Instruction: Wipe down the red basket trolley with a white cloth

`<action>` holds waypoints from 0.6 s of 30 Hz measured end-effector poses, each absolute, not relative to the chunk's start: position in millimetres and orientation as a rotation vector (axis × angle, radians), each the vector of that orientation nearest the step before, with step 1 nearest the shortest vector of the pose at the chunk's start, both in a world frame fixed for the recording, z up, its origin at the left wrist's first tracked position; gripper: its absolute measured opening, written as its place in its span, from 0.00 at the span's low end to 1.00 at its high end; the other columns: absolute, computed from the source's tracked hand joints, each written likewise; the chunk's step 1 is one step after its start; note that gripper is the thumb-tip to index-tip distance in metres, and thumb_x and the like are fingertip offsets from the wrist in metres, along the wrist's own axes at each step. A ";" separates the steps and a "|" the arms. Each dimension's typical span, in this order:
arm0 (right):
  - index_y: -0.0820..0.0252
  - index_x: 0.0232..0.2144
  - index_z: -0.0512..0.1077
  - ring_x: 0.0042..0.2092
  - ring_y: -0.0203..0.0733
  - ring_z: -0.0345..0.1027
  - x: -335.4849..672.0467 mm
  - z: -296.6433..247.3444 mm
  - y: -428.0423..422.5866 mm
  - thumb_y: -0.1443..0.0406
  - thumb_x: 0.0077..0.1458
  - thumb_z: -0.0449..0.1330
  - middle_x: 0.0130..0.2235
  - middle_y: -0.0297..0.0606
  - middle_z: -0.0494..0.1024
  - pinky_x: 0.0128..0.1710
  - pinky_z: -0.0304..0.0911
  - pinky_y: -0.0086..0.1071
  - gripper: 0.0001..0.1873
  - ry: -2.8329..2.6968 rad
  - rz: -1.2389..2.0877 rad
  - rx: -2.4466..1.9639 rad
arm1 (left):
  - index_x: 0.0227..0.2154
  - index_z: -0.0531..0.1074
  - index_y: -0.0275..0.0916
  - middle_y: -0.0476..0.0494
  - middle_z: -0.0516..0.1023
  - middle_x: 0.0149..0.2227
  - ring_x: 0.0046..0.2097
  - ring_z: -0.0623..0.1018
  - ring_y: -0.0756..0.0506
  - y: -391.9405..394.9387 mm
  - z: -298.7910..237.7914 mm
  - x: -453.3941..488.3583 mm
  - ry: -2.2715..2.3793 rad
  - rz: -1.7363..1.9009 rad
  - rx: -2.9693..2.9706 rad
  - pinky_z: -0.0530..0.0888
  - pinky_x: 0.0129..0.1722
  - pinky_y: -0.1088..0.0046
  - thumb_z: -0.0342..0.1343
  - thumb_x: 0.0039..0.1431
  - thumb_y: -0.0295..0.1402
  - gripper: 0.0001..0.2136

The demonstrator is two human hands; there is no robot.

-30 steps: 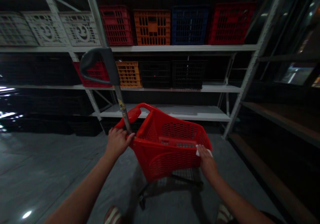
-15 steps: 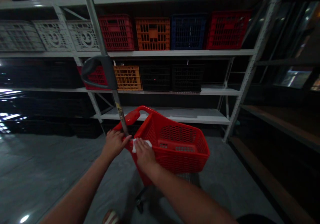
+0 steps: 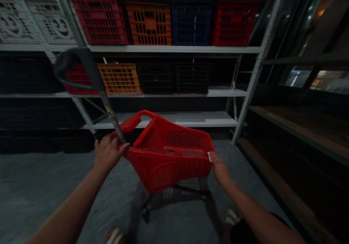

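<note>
A red plastic shopping cart (image 3: 169, 160) with a mesh basket stands on wheels in front of me. Its tall metal pole rises from the near left corner to a dark grey handle (image 3: 79, 66). My left hand (image 3: 107, 153) grips the basket's left corner right beside the pole. At the right rim, my right hand (image 3: 219, 167) presses a white cloth (image 3: 209, 157) against the plastic, and most of the cloth is hidden under my fingers. The basket holds nothing that I can see.
White metal shelving (image 3: 174, 49) runs ahead, holding red, orange, blue, white and black crates. Dark wooden shelves (image 3: 283, 138) stand to the right. The cart sits on a grey concrete floor (image 3: 40, 186), with my striped shoes (image 3: 114, 236) at the bottom edge.
My right hand has slid back along the rim from near my left hand to the right corner, with the cloth under it. The view has swung, shifting the cart and shelves left.
</note>
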State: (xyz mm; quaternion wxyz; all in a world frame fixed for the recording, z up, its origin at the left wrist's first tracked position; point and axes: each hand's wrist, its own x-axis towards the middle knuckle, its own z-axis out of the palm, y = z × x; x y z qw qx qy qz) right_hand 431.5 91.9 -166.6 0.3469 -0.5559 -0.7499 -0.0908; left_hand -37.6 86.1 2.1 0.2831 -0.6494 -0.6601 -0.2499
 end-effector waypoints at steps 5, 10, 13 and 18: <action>0.70 0.53 0.62 0.57 0.43 0.55 403.5 -174.1 93.0 0.79 0.47 0.42 0.54 0.50 0.65 0.55 0.55 0.44 0.30 -1.803 -0.210 -1.468 | 0.55 0.50 0.34 0.26 0.48 0.61 0.63 0.47 0.34 55.9 -31.2 43.3 -1.729 -1.113 -1.571 0.52 0.55 0.45 0.44 0.56 0.43 0.27; 0.65 0.56 0.57 0.59 0.42 0.53 372.3 -174.8 65.0 0.80 0.47 0.43 0.55 0.46 0.64 0.56 0.54 0.46 0.32 -1.969 -0.246 -1.300 | 0.49 0.61 0.40 0.34 0.57 0.58 0.62 0.51 0.37 51.0 -73.3 153.2 -1.608 -0.971 -2.089 0.53 0.55 0.48 0.45 0.57 0.38 0.18; 0.63 0.58 0.53 0.60 0.39 0.49 371.4 -175.5 42.8 0.79 0.49 0.42 0.57 0.43 0.61 0.56 0.55 0.45 0.33 -2.159 -0.287 -1.065 | 0.42 0.68 0.41 0.36 0.67 0.52 0.58 0.59 0.38 59.1 -87.9 194.7 -1.562 -0.893 -2.269 0.52 0.56 0.49 0.44 0.58 0.39 0.14; 0.60 0.57 0.54 0.60 0.38 0.48 402.4 -170.7 52.3 0.78 0.53 0.43 0.57 0.40 0.62 0.57 0.54 0.41 0.29 -2.404 -0.260 -0.765 | 0.24 0.74 0.39 0.39 0.78 0.27 0.37 0.75 0.41 64.7 -101.4 194.3 -1.657 -0.688 -2.320 0.55 0.53 0.52 0.38 0.60 0.41 0.21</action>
